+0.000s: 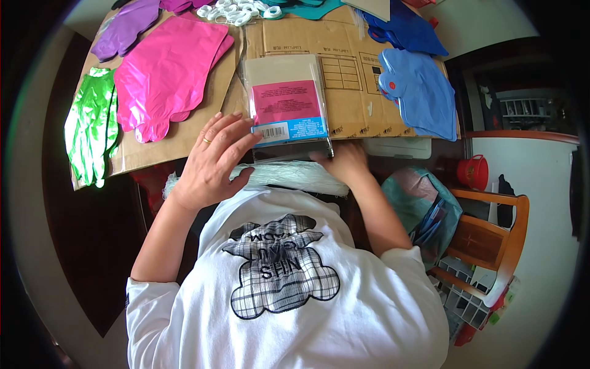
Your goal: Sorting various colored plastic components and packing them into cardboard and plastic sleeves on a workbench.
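Flat pink foil [172, 67] and light-blue foil [421, 92] flank the cardboard-covered tabletop [350, 114]. A clear packet [286, 101] with a pink-and-blue insert lies at its near edge, between the person's hands. The left hand [221, 150] has its fingers loosely apart at the packet's left side; the right hand [345, 163] is by its lower right corner, but whether those fingers grip cannot be told.

Left grip [218, 152] palm-down, loosely spread; right grip [342, 162] turned inward, partly hidden.
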The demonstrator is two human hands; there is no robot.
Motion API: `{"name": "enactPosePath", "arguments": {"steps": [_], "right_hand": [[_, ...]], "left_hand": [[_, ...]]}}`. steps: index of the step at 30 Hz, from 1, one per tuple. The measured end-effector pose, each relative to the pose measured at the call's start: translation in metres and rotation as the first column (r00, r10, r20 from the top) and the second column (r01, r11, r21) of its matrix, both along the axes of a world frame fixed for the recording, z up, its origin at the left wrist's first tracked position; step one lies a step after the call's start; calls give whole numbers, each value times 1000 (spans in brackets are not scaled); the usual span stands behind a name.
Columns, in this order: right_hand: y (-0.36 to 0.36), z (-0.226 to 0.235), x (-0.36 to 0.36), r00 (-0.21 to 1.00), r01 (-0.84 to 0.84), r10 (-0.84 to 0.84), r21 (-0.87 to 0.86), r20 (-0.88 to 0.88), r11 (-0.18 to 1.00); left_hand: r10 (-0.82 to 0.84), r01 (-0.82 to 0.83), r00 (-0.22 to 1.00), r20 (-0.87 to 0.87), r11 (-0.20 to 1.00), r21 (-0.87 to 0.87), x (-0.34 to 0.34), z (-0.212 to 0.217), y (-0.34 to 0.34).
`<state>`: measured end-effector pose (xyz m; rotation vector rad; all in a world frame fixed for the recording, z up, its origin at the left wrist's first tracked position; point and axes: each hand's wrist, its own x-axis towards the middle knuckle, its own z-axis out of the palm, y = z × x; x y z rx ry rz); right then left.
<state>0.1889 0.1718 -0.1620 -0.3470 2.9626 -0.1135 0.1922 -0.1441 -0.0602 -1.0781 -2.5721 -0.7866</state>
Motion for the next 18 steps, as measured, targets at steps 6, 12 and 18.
{"name": "enactPosePath", "arguments": {"steps": [6, 12, 18], "right_hand": [[18, 123, 14, 937, -319, 289, -144, -194, 937], [-4, 104, -20, 665, -653, 458, -162, -590, 740], [-14, 102, -25, 687, -649, 353, -316, -636, 692]], "left_hand": [[21, -26, 993, -115, 999, -39, -5, -2, 16], [-21, 22, 990, -143, 1000, 10, -17, -11, 20], [-13, 21, 996, -86, 995, 93, -14, -9, 16]]}}
